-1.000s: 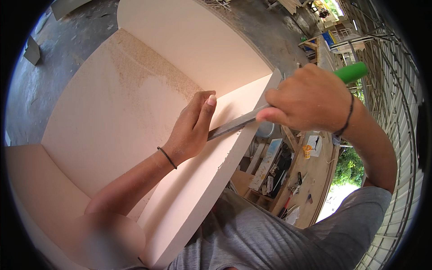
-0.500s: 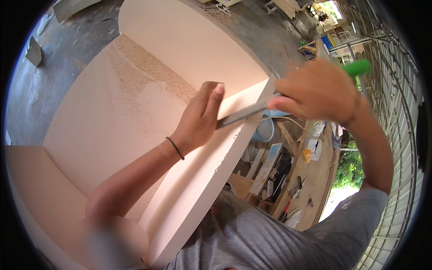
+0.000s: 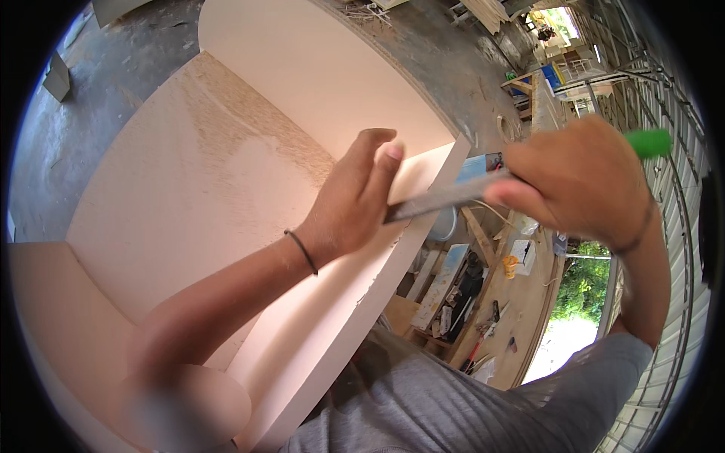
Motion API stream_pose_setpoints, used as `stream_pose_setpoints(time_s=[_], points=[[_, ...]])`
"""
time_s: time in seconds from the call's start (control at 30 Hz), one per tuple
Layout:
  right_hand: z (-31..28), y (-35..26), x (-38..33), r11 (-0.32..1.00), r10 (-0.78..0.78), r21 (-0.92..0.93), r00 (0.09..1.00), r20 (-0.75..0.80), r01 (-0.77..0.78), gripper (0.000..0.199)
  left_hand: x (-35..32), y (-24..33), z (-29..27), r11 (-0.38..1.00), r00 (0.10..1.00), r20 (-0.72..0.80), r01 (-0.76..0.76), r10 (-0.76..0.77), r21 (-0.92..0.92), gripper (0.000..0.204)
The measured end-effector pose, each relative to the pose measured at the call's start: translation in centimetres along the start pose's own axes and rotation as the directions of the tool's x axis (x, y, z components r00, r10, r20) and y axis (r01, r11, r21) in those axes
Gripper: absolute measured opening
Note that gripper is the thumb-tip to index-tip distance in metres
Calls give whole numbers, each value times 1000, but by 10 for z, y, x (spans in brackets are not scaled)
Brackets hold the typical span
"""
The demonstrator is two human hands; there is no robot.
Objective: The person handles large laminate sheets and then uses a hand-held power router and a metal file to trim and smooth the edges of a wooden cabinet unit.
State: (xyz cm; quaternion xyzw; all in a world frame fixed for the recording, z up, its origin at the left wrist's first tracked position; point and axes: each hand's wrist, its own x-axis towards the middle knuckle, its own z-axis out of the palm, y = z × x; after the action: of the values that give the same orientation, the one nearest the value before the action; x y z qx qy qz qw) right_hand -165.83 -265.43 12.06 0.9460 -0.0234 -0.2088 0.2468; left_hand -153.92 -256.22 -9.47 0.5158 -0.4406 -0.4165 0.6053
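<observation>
Closest to the camera is the person's grey shirt (image 3: 453, 400), and just above it the pale board panel (image 3: 355, 302) stands on edge, its narrow top edge running diagonally from lower left up to the corner at upper right. The flat metal file (image 3: 442, 200) lies across that edge near the upper corner, its long axis almost level, tilted slightly upward to the right, so it crosses the board's edge at an angle instead of running along it. The left hand (image 3: 355, 204) sits at the file's bare tip, on the panel side: its fingers are held straight and close together, pressing down on the blade's end with the thumb side against the board face, and a dark band circles the wrist. The right hand (image 3: 578, 185) is at the other end, off past the board's corner, curled tight around the file's green handle (image 3: 649, 142), of which only the butt shows beyond the knuckles. So the blade spans the gap between the two hands, with the left one the nearer to the edge being worked and the right one out in free air. Beyond the panel, the cabinet's inner face (image 3: 196, 189) shows a rough, speckled patch. Farther off lie a dusty concrete floor (image 3: 113, 68) and a cluttered counter (image 3: 483, 302) with tools and offcuts.
</observation>
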Motion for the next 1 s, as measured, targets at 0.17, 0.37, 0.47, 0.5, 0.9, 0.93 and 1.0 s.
stream_pose_setpoints(time_s=[0.17,0.37,0.47,0.5,0.9,0.93,1.0], points=[[16,3,-8,1000,15,-3,996,87,-15,47,5,-23,27,985,978,-154,-125,142,116,61],[37,4,15,1000,8,28,997,71,-10,46,19,-65,25,998,988,-148,-26,35,56,64],[7,13,-11,999,47,20,992,116,-50,46,19,-16,28,983,977,-124,-167,175,73,59],[3,15,-16,996,86,23,984,157,-91,46,22,-16,30,979,972,-128,-186,195,82,58],[11,24,-10,995,94,-35,979,179,-89,45,37,-28,42,957,906,-308,-264,290,125,55],[16,26,-8,996,84,-41,982,170,-79,45,40,-30,43,950,898,-325,-245,297,193,56],[34,28,-6,995,94,-48,980,173,-87,46,49,-41,45,927,891,-327,-215,316,309,59]])
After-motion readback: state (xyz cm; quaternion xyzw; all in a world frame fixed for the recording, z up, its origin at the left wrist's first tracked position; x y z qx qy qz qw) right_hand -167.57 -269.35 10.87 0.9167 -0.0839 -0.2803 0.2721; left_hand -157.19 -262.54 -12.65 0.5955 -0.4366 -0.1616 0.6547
